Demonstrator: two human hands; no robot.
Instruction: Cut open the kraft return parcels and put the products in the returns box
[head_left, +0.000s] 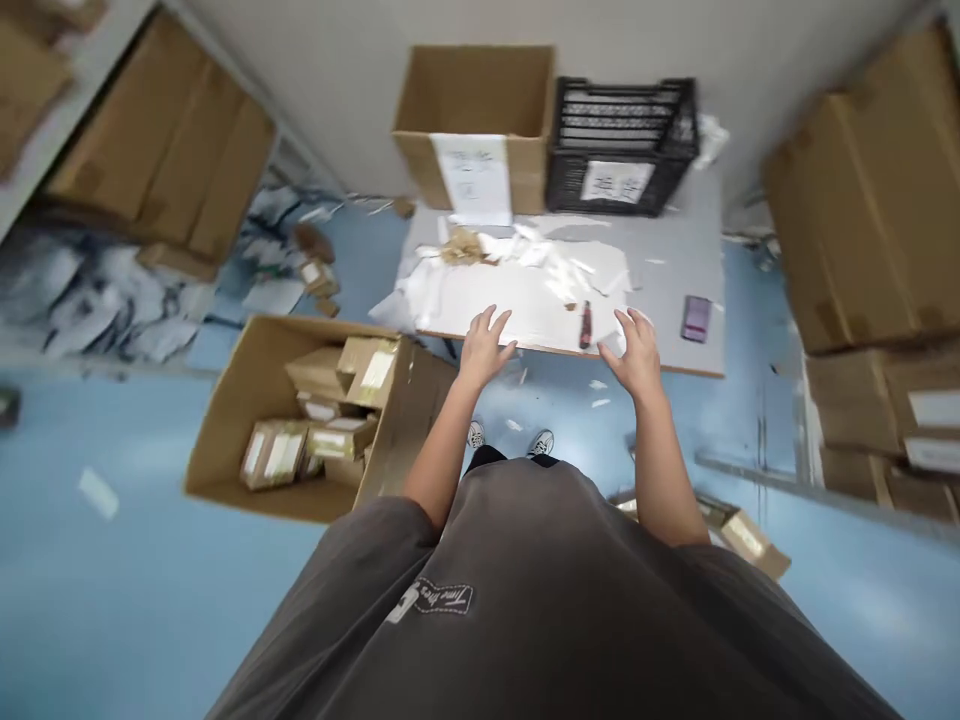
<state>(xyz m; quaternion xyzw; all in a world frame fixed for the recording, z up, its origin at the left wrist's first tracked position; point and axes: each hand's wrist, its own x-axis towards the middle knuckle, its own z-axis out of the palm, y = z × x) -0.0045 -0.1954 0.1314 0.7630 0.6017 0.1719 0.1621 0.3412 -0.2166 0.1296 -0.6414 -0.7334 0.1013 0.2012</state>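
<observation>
Nearest the camera was the dark grey shirt (pixel 540 580) of the person, with a small printed patch (pixel 444 597) on it. Beyond it, the red-and-black tool (pixel 586 325) lay on the desk (pixel 679 290), close to its front edge and just beside the right hand (pixel 636 355). That hand was released, fingers spread and curved over the desk edge; whether its fingertips touched the surface could not be told. The left hand (pixel 482 350) was likewise open, well apart from the tool, and gripped nothing visible.

The tool looked light and stiff, perhaps a cutter with a smooth casing, so the middle of its body seemed the sound place to take hold, away from either end in case one carried a blade. The white scraps (pixel 531 250) behind it looked soft, thin and easily crumpled, best pinched at an edge.

Farther out, a purple phone-like object (pixel 696 318) lay toward the right of the desk. At the back stood an open cardboard box (pixel 416 160) and, beside it, a black crate (pixel 559 185). A large carton (pixel 217 430) holding small parcels (pixel 276 453) stood to the left.
</observation>
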